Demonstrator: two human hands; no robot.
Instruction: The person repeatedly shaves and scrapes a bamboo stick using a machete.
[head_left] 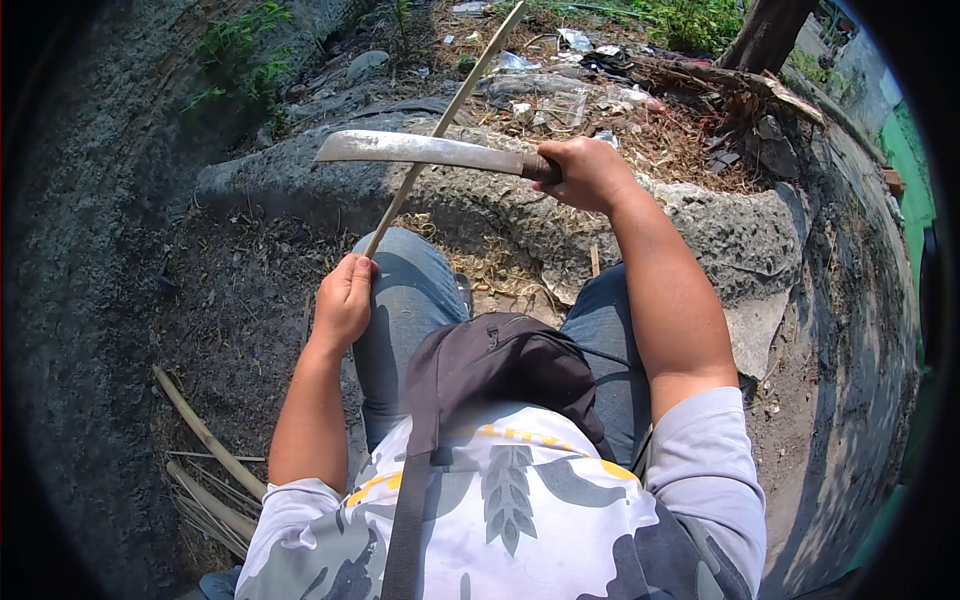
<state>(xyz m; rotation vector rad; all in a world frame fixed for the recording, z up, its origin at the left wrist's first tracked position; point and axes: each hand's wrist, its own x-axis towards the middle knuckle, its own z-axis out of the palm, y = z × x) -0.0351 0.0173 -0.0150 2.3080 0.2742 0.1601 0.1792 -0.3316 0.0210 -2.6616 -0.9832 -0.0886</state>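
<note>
My right hand (pixel 585 172) is wrapped round the dark handle of a machete (pixel 430 150), whose broad steel blade points left. Closed above my left knee, my left hand (pixel 345 298) grips the lower end of a long, thin wooden strip (pixel 462 95). The strip slants up and to the right, away from me. Midway along it, the blade lies across the strip; whether the edge bites into the wood cannot be made out.
A rough concrete ledge (pixel 690 225) runs in front of my knees. Pale shavings (pixel 500 275) lie between my feet. Long sticks (pixel 205 430) rest on the ground at lower left. Beyond the ledge are litter, dry leaves and a tree trunk (pixel 768 35). A dark wall (pixel 90 250) rises at left.
</note>
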